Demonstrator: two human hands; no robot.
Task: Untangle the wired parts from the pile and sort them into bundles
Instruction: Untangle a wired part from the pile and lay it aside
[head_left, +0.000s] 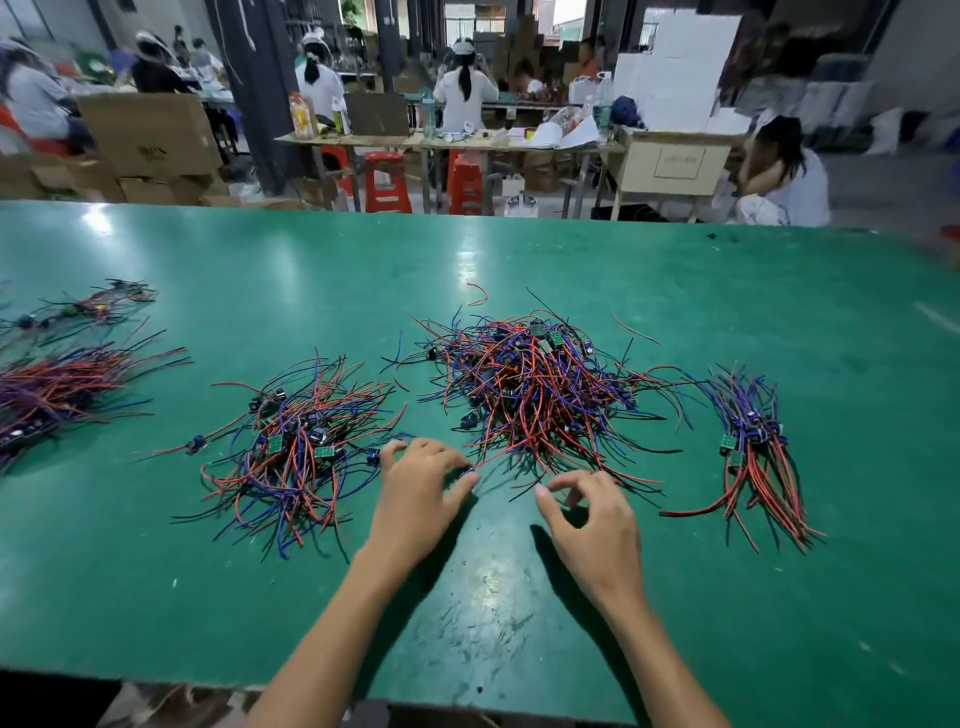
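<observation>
A big tangled pile (535, 384) of red, blue and black wired parts with small green boards lies in the middle of the green table (519, 597). My left hand (421, 488) reaches to the pile's near edge and pinches a small dark part with a red wire between fingertips. My right hand (592, 525) hovers just right of it, at the pile's near wires, thumb and fingers loosely curled and holding nothing. A looser heap (296, 447) lies left of my left hand. A neat bundle (753, 447) with wires running the same way lies at the right.
More wire bundles (57, 389) lie at the table's left edge, with a smaller one (93, 306) behind. A stray red wire (478, 293) lies behind the pile. Beyond the table's far edge stand red stools (384, 182), cardboard boxes (150, 135) and seated people at other tables.
</observation>
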